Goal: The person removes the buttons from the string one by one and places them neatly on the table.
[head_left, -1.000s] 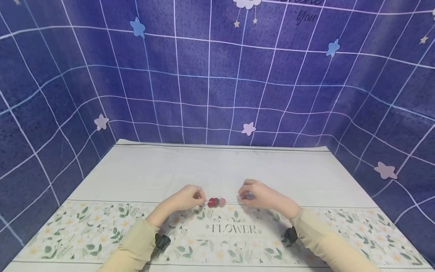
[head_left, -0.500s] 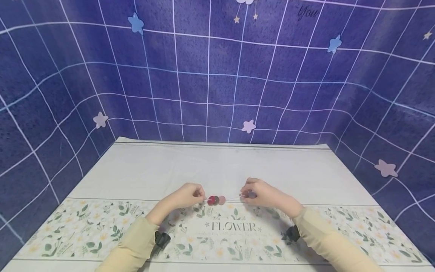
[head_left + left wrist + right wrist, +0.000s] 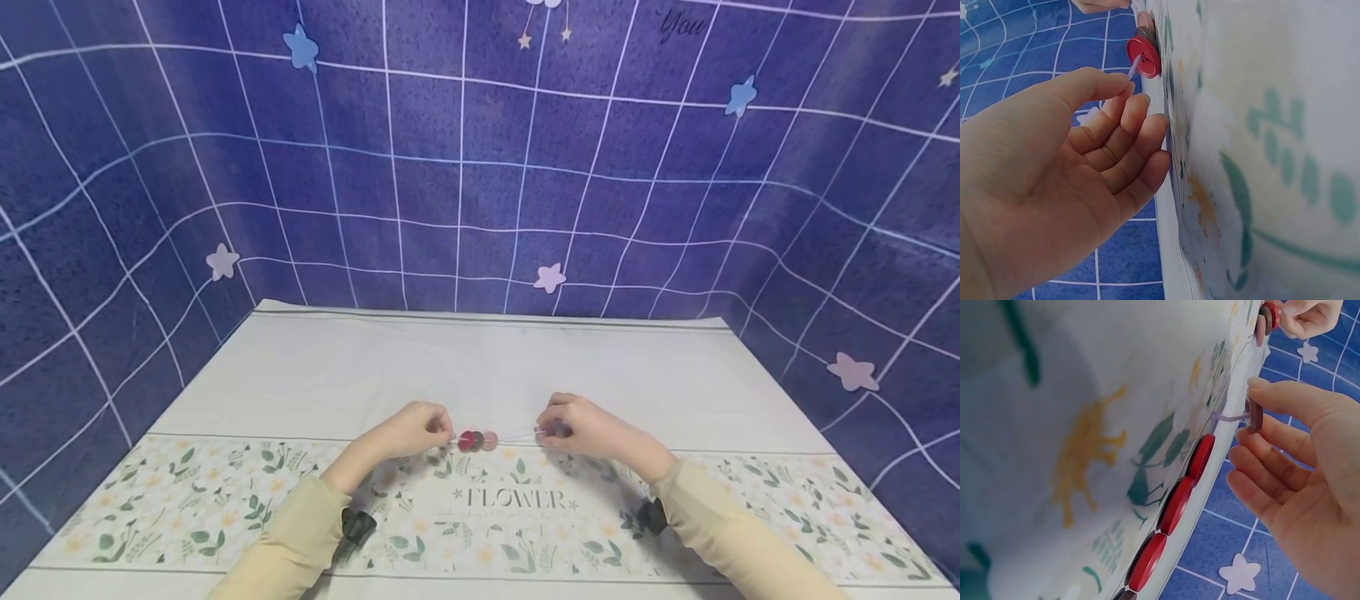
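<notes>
Three buttons sit side by side on a thin pale string (image 3: pixel 517 437): a red button (image 3: pixel 466 440), a dark button (image 3: pixel 477 442) and a pink button (image 3: pixel 490 440). My left hand (image 3: pixel 412 430) pinches the string just left of the red one, between thumb and forefinger. In the left wrist view the string comes out of the holes of the red button (image 3: pixel 1144 57). To the right, my right hand (image 3: pixel 592 427) pinches a brownish button (image 3: pixel 1255 415) on edge by its rim. The string runs to this button, apart from the other three.
Several red and dark buttons (image 3: pixel 1175 503) lie in a row on the cloth below the right hand in the right wrist view. A white cloth (image 3: pixel 360 350) with a flowered band covers the table. Blue gridded curtains (image 3: pixel 420 192) stand behind and at both sides.
My right hand has shifted slightly to the right with the brownish button, away from the three strung ones. The left hand holds nearly still. The head view has tilted down a little.
</notes>
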The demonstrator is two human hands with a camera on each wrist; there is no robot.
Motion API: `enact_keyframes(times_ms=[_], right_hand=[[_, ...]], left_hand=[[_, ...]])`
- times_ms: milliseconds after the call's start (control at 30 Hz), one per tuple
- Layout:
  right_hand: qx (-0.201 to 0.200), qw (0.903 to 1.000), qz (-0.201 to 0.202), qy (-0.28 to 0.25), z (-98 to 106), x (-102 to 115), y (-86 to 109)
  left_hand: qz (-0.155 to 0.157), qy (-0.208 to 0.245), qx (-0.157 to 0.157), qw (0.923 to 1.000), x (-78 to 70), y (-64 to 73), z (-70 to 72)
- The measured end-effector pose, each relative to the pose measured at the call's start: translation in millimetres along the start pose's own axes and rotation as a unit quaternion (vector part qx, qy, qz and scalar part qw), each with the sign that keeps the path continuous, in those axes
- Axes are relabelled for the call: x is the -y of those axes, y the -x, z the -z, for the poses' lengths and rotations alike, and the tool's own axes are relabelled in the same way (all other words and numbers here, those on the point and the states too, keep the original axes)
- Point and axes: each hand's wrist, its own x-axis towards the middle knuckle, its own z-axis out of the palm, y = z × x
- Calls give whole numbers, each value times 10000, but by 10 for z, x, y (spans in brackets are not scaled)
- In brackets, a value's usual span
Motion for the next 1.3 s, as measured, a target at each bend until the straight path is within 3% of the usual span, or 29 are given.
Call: enact_keyframes(times_ms=[700, 1300], right_hand=[[-291, 9993, 205, 145, 19, -73, 71], [-334, 9990, 65, 293, 40, -82, 114]], left_hand=[[19, 12, -11, 10000, -6, -19, -6], [84, 2, -23, 10000, 0, 3, -7]])
